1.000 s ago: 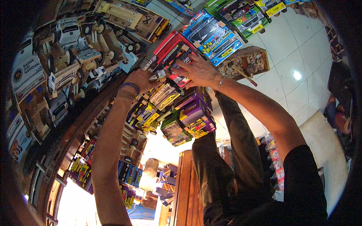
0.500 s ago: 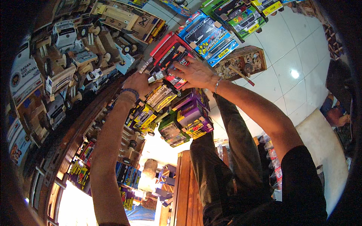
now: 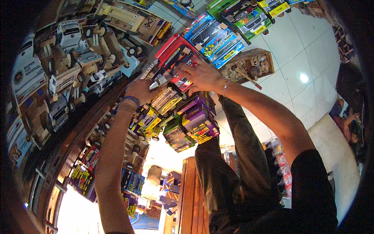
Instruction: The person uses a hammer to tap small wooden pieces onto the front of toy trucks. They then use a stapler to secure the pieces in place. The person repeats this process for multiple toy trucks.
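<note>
Plainly, the fingers of the right hand (image 3: 203, 76) are spread loosely across the front of a red toy bus (image 3: 177, 55), its thumb toward the lower edge. The left hand (image 3: 141, 90) has its fingers curled in beside a small silvery piece (image 3: 159, 82) at the near side of that bus; I cannot tell whether they grip it. A dark blue bracelet (image 3: 130, 99) circles the left wrist, a thin silvery bracelet (image 3: 225, 87) the right. The red bus lies under and between the two hands, with a blue toy bus (image 3: 214, 39) just beside it, then a green toy bus (image 3: 249, 19) and a yellow toy vehicle (image 3: 274, 7) farther along. Below the hands sit a cream-and-yellow toy truck (image 3: 166, 100), a yellow-and-black toy truck (image 3: 148, 121) and a purple toy vehicle (image 3: 199, 117). Near the right wrist, a wooden box (image 3: 269, 62) holds small scraps, and a stick with a red end (image 3: 248, 78) lies across its edge. White toy trucks (image 3: 70, 33) crowd the left side; pale floor tiles (image 3: 307, 43) spread out at the right.
</note>
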{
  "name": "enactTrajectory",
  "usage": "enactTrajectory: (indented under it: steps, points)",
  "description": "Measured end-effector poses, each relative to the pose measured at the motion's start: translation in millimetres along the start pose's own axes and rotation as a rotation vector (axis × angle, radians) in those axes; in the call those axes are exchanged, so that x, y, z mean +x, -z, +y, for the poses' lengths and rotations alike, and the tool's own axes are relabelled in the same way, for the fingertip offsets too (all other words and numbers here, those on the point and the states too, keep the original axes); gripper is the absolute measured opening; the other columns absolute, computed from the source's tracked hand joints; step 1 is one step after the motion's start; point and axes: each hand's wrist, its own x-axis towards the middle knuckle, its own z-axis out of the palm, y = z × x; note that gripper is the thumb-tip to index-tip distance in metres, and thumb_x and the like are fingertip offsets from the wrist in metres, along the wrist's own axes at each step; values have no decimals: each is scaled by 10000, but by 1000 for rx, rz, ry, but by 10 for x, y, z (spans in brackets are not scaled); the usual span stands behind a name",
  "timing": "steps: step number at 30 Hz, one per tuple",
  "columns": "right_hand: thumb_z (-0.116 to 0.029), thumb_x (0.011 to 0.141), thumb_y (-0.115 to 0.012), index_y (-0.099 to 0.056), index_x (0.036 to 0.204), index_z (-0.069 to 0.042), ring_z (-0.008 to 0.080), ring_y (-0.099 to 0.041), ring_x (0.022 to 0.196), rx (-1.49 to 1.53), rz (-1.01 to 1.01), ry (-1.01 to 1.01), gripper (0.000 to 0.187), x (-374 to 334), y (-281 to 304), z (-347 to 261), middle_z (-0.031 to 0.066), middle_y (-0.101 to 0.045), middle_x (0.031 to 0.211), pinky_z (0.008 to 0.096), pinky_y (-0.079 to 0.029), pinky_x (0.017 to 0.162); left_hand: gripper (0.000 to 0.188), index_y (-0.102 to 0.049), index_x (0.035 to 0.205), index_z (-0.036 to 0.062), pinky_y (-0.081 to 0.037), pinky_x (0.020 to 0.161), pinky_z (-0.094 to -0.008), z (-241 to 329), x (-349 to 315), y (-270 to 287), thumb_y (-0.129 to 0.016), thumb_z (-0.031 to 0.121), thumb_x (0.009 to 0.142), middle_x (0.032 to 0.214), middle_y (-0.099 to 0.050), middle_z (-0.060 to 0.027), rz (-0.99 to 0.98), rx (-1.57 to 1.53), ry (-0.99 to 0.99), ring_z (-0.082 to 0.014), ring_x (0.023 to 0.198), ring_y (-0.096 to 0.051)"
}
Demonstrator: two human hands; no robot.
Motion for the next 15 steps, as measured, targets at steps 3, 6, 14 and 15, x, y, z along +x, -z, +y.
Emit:
enactTrajectory:
  steps: [3, 6, 14, 15]
  points:
    - [-630, 683, -795, -356, 1567, -89, 265, -430, 1429, 76, -22, -57, 1126, -93, 220, 169, 133, -376, 1598, 499, -275, 1202, 720, -710, 1059, -29, -560, 877, -501, 70, -70, 45, -629, 664, 881, 950, -720, -282, 74, -202, -49, -438, 944, -703]
    - [-637, 633, -821, -268, 1596, -85, 267, -430, 1435, -16, -87, -104, 1240, -119, 449, 409, 123, -330, 1633, 534, -248, 1212, 767, -686, 1075, -61, -545, 893, -512, 213, 59, 145, -637, 677, 874, 972, -701, -322, 87, -238, -50, -461, 994, -684]
    - [-656, 525, -873, -184, 1618, -59, 286, -694, 1111, 5, -216, -39, 1423, 47, 542, 708, 109, -283, 1667, 522, -211, 1219, 927, -693, 1029, -97, -560, 881, -514, 567, 554, 96, -582, 802, 830, 997, -702, -323, 43, -282, 41, -452, 1001, -696]
    - [-699, 531, -845, -190, 1619, -63, 262, -686, 1135, -19, -214, -35, 1420, 41, 530, 715, 100, -304, 1661, 508, -228, 1207, 939, -696, 1029, -97, -563, 877, -517, 576, 576, 67, -583, 812, 821, 994, -704, -321, 60, -265, 37, -452, 993, -699]
